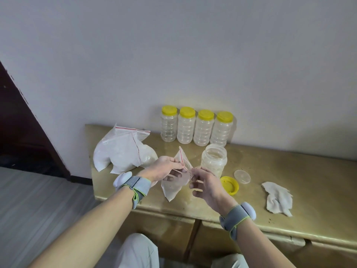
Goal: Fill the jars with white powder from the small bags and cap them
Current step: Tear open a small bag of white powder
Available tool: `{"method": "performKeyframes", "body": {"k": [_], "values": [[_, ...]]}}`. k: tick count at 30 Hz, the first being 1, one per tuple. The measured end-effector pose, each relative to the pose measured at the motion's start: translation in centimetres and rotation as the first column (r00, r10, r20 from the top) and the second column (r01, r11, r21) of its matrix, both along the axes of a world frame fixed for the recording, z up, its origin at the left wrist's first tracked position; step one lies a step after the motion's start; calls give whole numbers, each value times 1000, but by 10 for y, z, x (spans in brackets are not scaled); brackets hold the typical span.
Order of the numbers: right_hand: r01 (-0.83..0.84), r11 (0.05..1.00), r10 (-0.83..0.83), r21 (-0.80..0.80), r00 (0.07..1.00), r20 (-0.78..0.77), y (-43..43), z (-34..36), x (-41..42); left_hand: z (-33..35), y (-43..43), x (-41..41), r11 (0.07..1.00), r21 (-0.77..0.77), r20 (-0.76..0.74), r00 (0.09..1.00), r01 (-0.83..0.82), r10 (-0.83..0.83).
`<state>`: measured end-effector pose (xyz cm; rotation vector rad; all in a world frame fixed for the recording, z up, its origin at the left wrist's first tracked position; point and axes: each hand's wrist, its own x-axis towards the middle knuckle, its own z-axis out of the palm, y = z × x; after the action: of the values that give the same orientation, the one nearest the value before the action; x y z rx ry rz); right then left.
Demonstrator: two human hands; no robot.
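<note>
Both hands hold a small, nearly empty zip bag (172, 187) with a red seal line above the table's front. My left hand (166, 167) pinches its upper left edge, and my right hand (204, 182) pinches the right edge. Just behind stands an open jar (214, 160) partly filled with white powder. Its yellow cap (229, 185) lies upside down to the right of my right hand, with a clear inner seal disc (242, 176) beside it. Several capped, empty-looking jars (196, 127) line the wall. Full powder bags (123, 151) lie piled at the left.
A crumpled white cloth (278, 198) lies on the golden table (289, 171) at the right. The wall stands directly behind the jars. A dark doorway and grey floor are to the left, and my knees show below the table edge.
</note>
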<state>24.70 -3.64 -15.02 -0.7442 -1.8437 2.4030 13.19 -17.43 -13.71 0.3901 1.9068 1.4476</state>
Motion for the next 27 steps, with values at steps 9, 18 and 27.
{"method": "performKeyframes", "body": {"k": [9, 18, 27], "values": [[-65, 848, 51, 525, 998, 41, -13, 0, -4, 3, -7, -2, 993, -1, -66, 990, -122, 121], [-86, 593, 34, 801, 996, 82, -19, 6, -20, 9, -16, -4, 974, 12, -36, 973, -228, 229], [-159, 160, 23, 974, 987, 158, -22, 22, -42, 16, -26, -17, 953, -230, -436, 896, -196, 79]]}}
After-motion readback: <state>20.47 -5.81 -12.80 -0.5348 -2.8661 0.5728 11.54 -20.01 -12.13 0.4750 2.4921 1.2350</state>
